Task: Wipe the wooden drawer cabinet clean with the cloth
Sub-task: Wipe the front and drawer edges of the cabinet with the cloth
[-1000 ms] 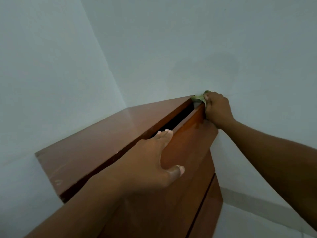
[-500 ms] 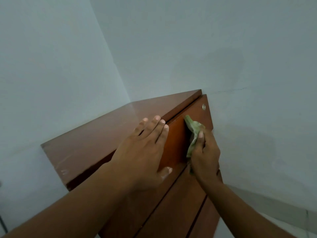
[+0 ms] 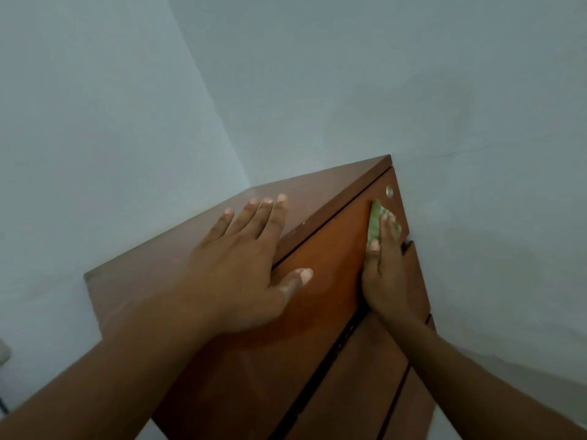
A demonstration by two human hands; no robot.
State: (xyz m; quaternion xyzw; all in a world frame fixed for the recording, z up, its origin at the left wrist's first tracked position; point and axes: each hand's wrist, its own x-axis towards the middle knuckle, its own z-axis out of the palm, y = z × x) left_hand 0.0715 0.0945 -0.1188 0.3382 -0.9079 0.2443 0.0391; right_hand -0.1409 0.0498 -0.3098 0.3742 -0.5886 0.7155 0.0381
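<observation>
While the right hand [image 3: 382, 274] presses a small green cloth [image 3: 379, 225] flat against the top drawer front [image 3: 330, 265], the left hand [image 3: 241, 268] lies spread open on the cabinet [image 3: 152, 268] top, fingers splayed and thumb hooked over the front edge, gripping nothing. The right hand's fingers are stretched out over the cloth rather than curled around it, so it's pinned more than held. Just past those fingertips sits one little round metal fitting [image 3: 389, 191] near the drawer's corner. My guess is the cloth is soft, light and floppy, so it'll bunch up unless you keep a flat palm on it, while the cabinet looks stiff, heavy and a bit glossy, so steadying it from the top makes sense. Count-wise: one cabinet, one cloth, two hands, and I can make out about three drawer fronts stacked below the right hand.
</observation>
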